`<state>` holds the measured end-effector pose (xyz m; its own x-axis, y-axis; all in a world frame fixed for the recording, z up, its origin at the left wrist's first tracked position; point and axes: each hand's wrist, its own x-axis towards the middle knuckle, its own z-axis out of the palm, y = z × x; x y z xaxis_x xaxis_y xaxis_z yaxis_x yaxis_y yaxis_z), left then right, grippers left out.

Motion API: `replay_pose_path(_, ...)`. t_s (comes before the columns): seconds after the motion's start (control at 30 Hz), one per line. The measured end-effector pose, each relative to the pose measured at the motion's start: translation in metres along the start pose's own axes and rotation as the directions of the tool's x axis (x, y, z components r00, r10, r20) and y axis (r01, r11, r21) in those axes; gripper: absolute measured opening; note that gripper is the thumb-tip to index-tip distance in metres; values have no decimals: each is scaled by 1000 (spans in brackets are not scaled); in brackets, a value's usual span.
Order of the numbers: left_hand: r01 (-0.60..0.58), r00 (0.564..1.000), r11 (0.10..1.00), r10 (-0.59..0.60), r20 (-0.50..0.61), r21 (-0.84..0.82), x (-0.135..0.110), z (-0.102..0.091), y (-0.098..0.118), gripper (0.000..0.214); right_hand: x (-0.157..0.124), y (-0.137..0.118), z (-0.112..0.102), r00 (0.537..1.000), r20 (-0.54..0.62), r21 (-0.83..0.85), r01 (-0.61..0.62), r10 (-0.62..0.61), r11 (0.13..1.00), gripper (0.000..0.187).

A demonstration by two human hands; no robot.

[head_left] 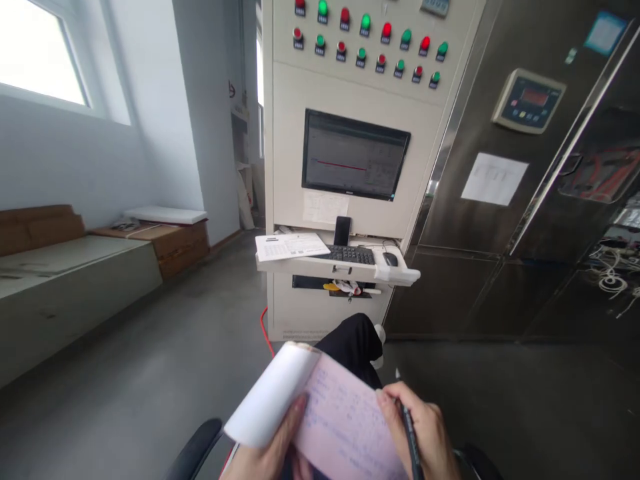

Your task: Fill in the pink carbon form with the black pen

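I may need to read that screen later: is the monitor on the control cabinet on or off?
On. The monitor shows a lit grey window with a red horizontal line across it; the text is too small to read.

Counts from where I sit: two hands at bottom centre, my left hand (273, 450) and right hand (425, 433). One pink notepad (340, 420), one pen (411, 440). On the control cabinet (285, 133) in the upper middle: one monitor (354, 155), one keyboard (350, 254), one mouse (390, 259), one phone (343, 231), one paper sheet (291, 246) on the shelf. Indicator lamps along the top: I count roughly seven red, eight green, in two rows; top row partly cut off by the frame edge. One digital controller (529, 101) upper right, one white notice (494, 179) below it. One window (40, 53) upper left.
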<state>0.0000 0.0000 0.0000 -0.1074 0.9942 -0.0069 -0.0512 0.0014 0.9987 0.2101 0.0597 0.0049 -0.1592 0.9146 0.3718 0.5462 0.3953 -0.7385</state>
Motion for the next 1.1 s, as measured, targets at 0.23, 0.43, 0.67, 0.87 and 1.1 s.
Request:
replay_pose_path(0.23, -22, 993, 997, 12, -117, -79, 6, -8, 0, 59, 11, 17, -22, 972, 111, 286, -229, 206, 930, 47)
replay_pose_path(0.43, -79, 965, 988, 43, -260, -132, 7, -3, 6, 56, 14, 29, -18, 848, 198, 773, -443, 491, 454, 42)
replay_pose_path(0.67, -104, 965, 983, 63, -255, -150, 14, -14, -8, 59, 9, 25, -17, 900, 213, 806, -381, 380, 452, 39)
replay_pose_path(0.87, -102, 967, 982, 60, -248, -161, 16, -17, -11, 63, 4, 22, -14, 916, 243, 532, -401, 319, 746, 47)
replay_pose_path(1.1, -57, 960, 966, -16, -279, -253, 5, -6, 9, 58, 3, 26, -22, 883, 176, 455, -465, 436, 759, 56)
